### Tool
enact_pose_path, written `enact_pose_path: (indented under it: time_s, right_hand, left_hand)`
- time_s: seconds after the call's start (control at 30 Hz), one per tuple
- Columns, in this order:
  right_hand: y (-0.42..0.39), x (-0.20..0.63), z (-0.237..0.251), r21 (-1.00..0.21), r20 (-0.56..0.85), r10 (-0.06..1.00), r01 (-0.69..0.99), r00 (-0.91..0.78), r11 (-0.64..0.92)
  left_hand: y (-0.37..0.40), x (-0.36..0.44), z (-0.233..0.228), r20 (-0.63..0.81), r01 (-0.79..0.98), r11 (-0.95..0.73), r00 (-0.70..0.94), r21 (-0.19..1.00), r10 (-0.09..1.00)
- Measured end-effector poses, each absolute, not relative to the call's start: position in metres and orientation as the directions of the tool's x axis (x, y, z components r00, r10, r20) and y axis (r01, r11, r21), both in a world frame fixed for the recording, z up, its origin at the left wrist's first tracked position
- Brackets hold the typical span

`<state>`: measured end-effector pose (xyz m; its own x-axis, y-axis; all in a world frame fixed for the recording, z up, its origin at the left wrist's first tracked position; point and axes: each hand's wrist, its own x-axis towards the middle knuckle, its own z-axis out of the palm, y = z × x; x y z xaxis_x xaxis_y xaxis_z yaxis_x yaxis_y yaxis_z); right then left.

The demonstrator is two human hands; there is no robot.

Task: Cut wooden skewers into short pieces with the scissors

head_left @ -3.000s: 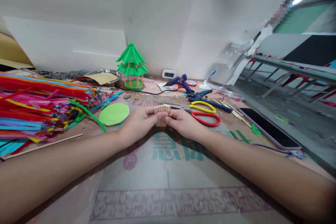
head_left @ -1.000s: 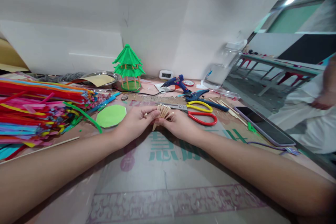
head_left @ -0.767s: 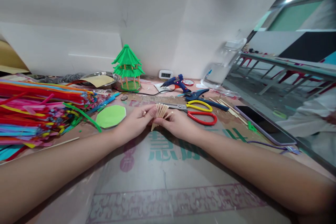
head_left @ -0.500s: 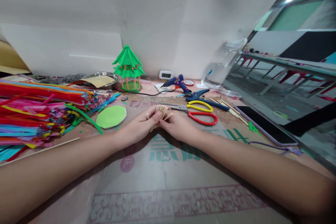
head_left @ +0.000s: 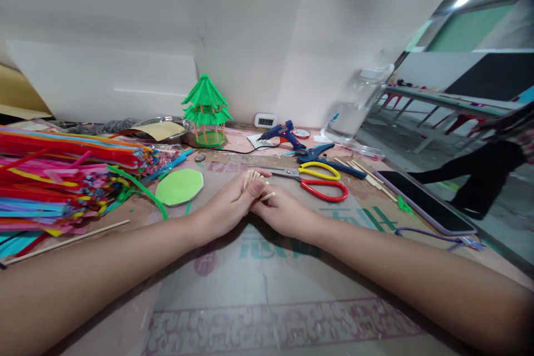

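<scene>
- While your left hand [head_left: 227, 206] and right hand [head_left: 280, 211] meet mid-worktop [head_left: 267, 267], fingers clamp the sticks [head_left: 255, 180].
- Sticks gathered, ends uneven; no glue visible; glue gun [head_left: 280, 132] untouched.

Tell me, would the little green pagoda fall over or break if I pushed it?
The pagoda probably weighs little: it looks like paper on thin wooden posts. A push near its wide roof might tip it, though its round base sits flat on the table. The slim posts could likely snap or come unstuck, so it seems fragile.
</scene>
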<state>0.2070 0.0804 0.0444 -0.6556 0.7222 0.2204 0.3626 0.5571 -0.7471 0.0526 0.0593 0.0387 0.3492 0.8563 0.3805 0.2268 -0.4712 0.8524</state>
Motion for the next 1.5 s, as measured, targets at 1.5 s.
enact_pose_path:
  time_s: [1.5]
  right_hand:
    - [0.105,0.261,0.094,0.036,0.005,0.89,0.89,-0.456,0.455]
  left_hand:
    - [0.119,-0.078,0.079,0.088,0.923,-0.109,0.152,-0.37,0.984]
